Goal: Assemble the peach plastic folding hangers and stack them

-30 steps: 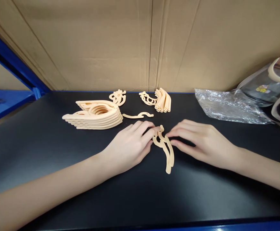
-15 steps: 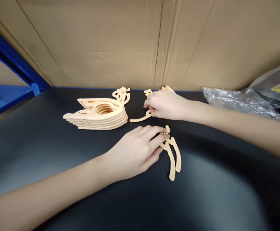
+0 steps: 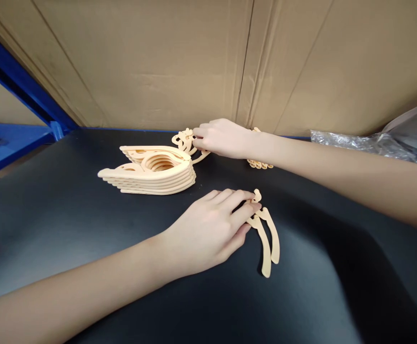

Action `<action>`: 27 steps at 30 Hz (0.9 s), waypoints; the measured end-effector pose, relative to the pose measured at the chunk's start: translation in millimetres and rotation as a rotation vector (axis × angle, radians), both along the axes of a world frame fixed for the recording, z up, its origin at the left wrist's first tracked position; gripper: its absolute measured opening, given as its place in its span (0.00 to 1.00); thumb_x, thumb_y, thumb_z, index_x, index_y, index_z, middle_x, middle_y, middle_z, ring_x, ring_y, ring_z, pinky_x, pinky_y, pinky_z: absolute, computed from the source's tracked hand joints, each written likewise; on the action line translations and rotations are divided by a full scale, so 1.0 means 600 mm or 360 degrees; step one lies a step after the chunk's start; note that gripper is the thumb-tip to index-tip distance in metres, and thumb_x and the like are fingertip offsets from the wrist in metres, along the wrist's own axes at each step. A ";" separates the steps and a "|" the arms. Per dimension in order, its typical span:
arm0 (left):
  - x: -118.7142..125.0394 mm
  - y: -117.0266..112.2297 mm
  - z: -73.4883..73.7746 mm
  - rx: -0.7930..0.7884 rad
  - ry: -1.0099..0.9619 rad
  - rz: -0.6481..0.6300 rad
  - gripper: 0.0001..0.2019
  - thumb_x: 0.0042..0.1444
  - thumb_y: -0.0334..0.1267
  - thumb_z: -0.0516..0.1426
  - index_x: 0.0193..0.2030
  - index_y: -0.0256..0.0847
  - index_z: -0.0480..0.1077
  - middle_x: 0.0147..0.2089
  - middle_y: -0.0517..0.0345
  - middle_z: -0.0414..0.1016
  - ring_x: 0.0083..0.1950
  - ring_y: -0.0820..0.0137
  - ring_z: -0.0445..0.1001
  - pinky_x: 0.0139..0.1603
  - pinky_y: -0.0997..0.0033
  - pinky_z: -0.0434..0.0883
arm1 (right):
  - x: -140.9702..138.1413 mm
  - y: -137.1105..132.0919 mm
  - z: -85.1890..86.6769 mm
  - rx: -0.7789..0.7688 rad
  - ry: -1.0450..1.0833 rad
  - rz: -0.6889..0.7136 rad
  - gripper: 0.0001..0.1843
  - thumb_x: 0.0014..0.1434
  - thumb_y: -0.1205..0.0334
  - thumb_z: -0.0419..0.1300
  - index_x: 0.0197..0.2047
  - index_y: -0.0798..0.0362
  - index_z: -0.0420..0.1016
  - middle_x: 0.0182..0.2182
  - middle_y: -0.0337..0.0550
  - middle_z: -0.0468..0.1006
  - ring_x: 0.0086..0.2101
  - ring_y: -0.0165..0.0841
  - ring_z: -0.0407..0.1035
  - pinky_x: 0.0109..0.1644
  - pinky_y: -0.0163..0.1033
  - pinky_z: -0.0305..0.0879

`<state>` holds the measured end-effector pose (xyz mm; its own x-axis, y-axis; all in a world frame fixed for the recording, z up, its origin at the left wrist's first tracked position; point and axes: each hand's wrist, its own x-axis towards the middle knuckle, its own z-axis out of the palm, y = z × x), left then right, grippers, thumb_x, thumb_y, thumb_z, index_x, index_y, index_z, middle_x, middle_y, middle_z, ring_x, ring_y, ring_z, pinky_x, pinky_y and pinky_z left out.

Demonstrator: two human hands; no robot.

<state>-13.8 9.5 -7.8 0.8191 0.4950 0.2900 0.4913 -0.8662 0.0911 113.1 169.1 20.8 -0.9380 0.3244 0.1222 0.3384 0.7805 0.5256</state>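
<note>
My left hand (image 3: 210, 229) lies low over the black table, its fingers closed on a cream plastic folding hanger. Two curved arms of that hanger (image 3: 265, 253) stick out to the right of the fingertips, pointing towards me. Farther back, my right hand (image 3: 224, 138) is closed on a cream curved hanger piece (image 3: 202, 157), mostly hidden by the fingers. Those fingers are beside a small heap of cream hanger pieces (image 3: 184, 139). Left of centre sits a neat stack of cream hanger pieces (image 3: 151, 184).
Under my right forearm, a row of cream hanger pieces (image 3: 260, 164) shows in part. Crumpled clear plastic (image 3: 359, 143) lies at the back right, near a grey bag (image 3: 416, 129). A cardboard wall (image 3: 140, 62) rises behind the black table (image 3: 122, 296); a blue frame (image 3: 25, 91) stands left.
My right hand has moved left and back with the hanger piece, over to the small heap. The row of pieces it covered now shows more. My left hand keeps its hold.
</note>
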 end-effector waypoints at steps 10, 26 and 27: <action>-0.001 0.000 0.000 -0.0033 0.0005 0.0006 0.16 0.67 0.34 0.47 0.58 0.35 0.66 0.57 0.49 0.70 0.53 0.60 0.72 0.51 0.57 0.71 | -0.016 0.057 -0.003 0.0024 0.0178 -0.0353 0.14 0.64 0.75 0.48 0.43 0.60 0.74 0.40 0.54 0.78 0.41 0.42 0.72 0.39 0.43 0.57; 0.001 -0.002 0.000 -0.0044 -0.0078 0.0044 0.16 0.67 0.34 0.48 0.57 0.34 0.67 0.58 0.48 0.70 0.52 0.61 0.71 0.48 0.58 0.72 | 0.085 0.037 0.066 -0.0562 0.0343 -0.1074 0.19 0.49 0.49 0.68 0.22 0.58 0.75 0.17 0.41 0.70 0.22 0.34 0.69 0.26 0.38 0.60; 0.001 -0.002 0.000 -0.0045 -0.0080 0.0045 0.16 0.67 0.34 0.48 0.57 0.34 0.67 0.58 0.48 0.70 0.51 0.61 0.71 0.48 0.58 0.72 | 0.088 0.035 0.066 -0.0610 0.0318 -0.1079 0.19 0.49 0.49 0.67 0.21 0.58 0.74 0.16 0.40 0.69 0.21 0.33 0.68 0.25 0.37 0.59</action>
